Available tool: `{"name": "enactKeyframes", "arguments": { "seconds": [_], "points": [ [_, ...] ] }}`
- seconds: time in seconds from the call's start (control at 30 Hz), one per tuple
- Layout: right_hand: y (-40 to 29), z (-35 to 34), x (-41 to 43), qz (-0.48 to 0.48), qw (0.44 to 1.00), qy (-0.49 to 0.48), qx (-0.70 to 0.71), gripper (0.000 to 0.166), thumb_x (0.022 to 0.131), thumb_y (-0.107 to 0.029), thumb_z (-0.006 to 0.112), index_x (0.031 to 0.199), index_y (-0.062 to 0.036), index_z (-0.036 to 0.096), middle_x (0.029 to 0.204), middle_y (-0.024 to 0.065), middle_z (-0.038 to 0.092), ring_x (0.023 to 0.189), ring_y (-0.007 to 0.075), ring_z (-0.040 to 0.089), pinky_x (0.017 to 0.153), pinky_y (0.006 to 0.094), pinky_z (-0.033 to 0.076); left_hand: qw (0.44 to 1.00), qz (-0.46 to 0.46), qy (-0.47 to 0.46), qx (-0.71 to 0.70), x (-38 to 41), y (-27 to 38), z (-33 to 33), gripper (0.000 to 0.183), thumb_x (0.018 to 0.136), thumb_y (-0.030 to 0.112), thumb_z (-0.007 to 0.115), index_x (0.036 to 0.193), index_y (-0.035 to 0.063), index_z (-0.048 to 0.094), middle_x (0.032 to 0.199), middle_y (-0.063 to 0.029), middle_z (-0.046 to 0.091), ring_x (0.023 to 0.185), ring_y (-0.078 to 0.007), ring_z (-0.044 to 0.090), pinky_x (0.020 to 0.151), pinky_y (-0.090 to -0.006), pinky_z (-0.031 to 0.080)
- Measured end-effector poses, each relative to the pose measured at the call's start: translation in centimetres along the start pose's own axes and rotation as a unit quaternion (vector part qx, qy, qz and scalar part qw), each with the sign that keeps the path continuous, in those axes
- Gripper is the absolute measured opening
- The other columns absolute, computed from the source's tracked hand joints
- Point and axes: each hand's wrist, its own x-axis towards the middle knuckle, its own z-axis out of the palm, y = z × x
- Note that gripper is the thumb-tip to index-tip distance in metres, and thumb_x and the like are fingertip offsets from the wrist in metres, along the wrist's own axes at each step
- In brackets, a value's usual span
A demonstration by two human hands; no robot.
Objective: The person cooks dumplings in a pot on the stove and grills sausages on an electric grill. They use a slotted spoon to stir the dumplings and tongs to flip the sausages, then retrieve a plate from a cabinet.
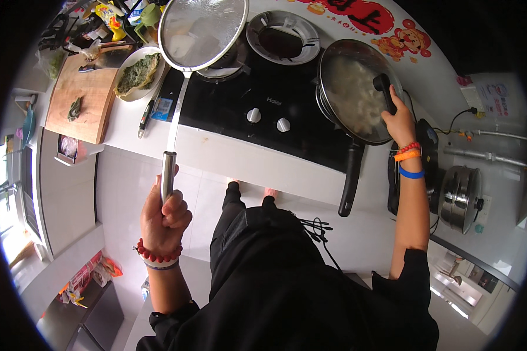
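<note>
My left hand is closed around the steel handle of a round fine-mesh strainer. The strainer is held up over the left side of the hob, and a pot shows partly behind it. On the right burner sits a frying pan with a long black handle pointing towards me. A glass lid lies over it, and pale pieces of food in cloudy liquid show through. My right hand grips the lid's black upright handle. Whether the lid is slightly raised, I cannot tell.
The black Haier gas hob has a burner with a steel wind guard at the back. To the left are a plate with a greenish flat food, a wooden cutting board and a knife. A steel pot stands at right.
</note>
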Motion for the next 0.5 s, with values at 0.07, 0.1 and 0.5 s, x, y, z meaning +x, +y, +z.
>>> {"name": "enactKeyframes", "arguments": {
  "seconds": [0.07, 0.1, 0.5],
  "points": [
    [-0.2, -0.3, -0.1, 0.008, 1.0, -0.011, 0.001, 0.068, 0.071, -0.012, 0.055, 0.133, -0.0278, 0.031, 0.101, 0.0179, 0.059, 0.079, 0.0311, 0.059, 0.07, 0.0344, 0.046, 1.0, 0.003, 0.0, 0.002, 0.0, 0.4, -0.3, 0.037, 0.096, 0.023, 0.027, 0.126, 0.0036, 0.034, 0.057, 0.0026, 0.041, 0.041, -0.002, 0.027, 0.036, -0.0138, 0.027],
    [-0.1, -0.3, -0.1, 0.002, 1.0, -0.011, 0.003, 0.068, 0.071, -0.012, 0.055, 0.133, -0.0276, 0.032, 0.101, 0.0179, 0.059, 0.079, 0.0311, 0.059, 0.07, 0.0341, 0.046, 1.0, 0.006, 0.0, 0.003, 0.0, 0.6, -0.4, 0.037, 0.096, 0.023, 0.027, 0.126, 0.0036, 0.034, 0.057, 0.0027, 0.04, 0.041, -0.002, 0.027, 0.036, -0.0139, 0.028],
    [-0.7, -1.2, -0.3, 0.012, 0.999, -0.035, 0.005, 0.069, 0.07, -0.006, 0.054, 0.133, -0.0243, 0.031, 0.1, 0.0189, 0.059, 0.081, 0.0288, 0.059, 0.074, 0.0324, 0.044, 0.998, 0.022, 0.047, 0.021, 0.9, 2.1, -1.3, 0.034, 0.096, 0.026, 0.028, 0.12, 0.0071, 0.041, 0.052, 0.0049, 0.034, 0.039, -0.0012, 0.024, 0.033, -0.0136, 0.022]
  ]
}}
